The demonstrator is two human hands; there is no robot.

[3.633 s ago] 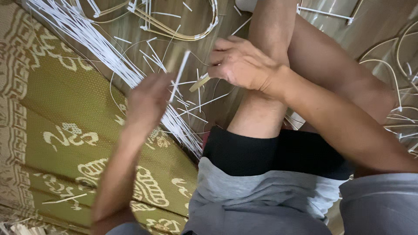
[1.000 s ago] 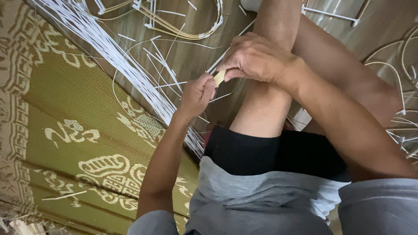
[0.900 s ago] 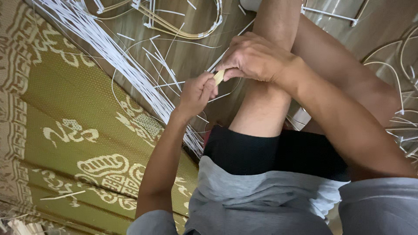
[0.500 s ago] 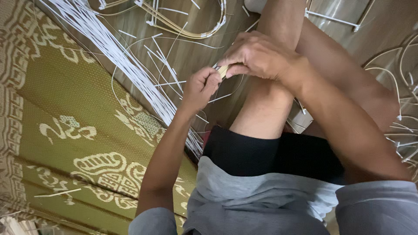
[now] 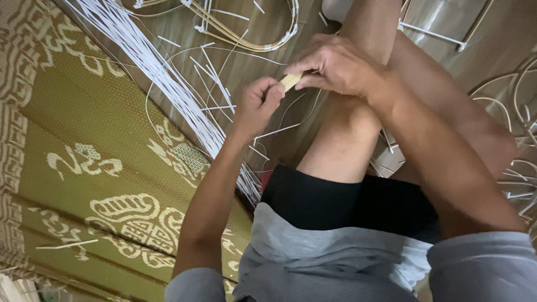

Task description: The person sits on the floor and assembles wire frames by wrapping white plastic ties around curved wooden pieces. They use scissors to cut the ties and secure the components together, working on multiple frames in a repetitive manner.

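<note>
I sit on the floor with one knee raised. My right hand (image 5: 335,64) rests over that knee and pinches a short pale bamboo piece (image 5: 290,82) between thumb and fingers. My left hand (image 5: 258,103) is closed just left of it, fingertips touching the bamboo piece's near end and gripping a thin white strip (image 5: 291,126) that curves down toward the floor. Both hands meet above the wooden floor (image 5: 263,25).
A long bundle of white strips (image 5: 162,78) runs diagonally along the edge of a green patterned mat (image 5: 84,162). Curved bamboo hoops (image 5: 246,39) and loose white offcuts lie on the floor beyond my hands. More bent strips (image 5: 517,112) lie at the right.
My left hand has risen from the strip bundle on the floor up to my right hand and closed on the strip beside the bamboo piece. My right hand has stayed over the knee.
</note>
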